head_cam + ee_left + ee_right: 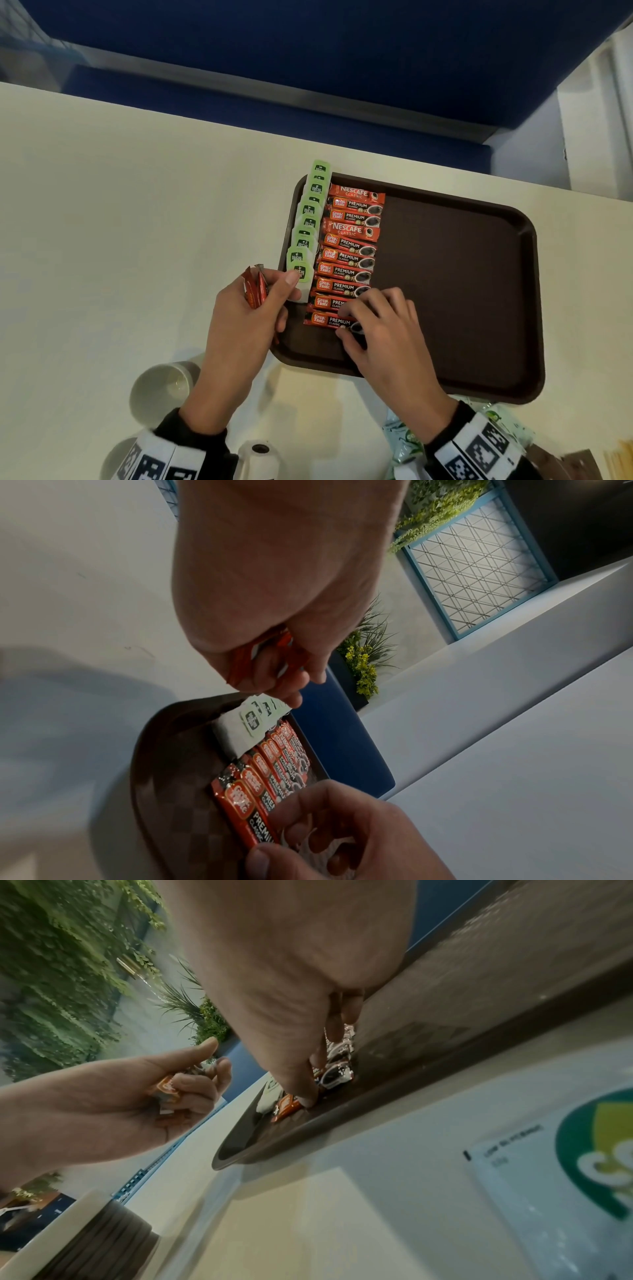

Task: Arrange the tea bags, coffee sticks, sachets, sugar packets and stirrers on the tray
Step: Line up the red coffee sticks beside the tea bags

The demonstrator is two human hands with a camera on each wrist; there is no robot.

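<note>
A dark brown tray (462,274) lies on the pale table. Along its left edge runs a column of green-tagged tea bags (310,219), and beside it a column of red coffee sticks (349,257). My left hand (253,308) hovers by the tray's near left corner and grips a few red coffee sticks (255,286) upright in its curled fingers. My right hand (373,318) is over the tray, thumb and fingertips pinching the right end of the nearest coffee stick (327,320), which lies flat. In the left wrist view the held sticks (287,653) show between fingers.
A white cup (161,390) lies on its side near my left forearm, with a white cylinder (258,455) nearer me. Green-printed sachets (404,442) and brown packets (561,462) with pale stirrers (620,459) sit at the near right edge. A blue wall panel (308,51) rises behind the table.
</note>
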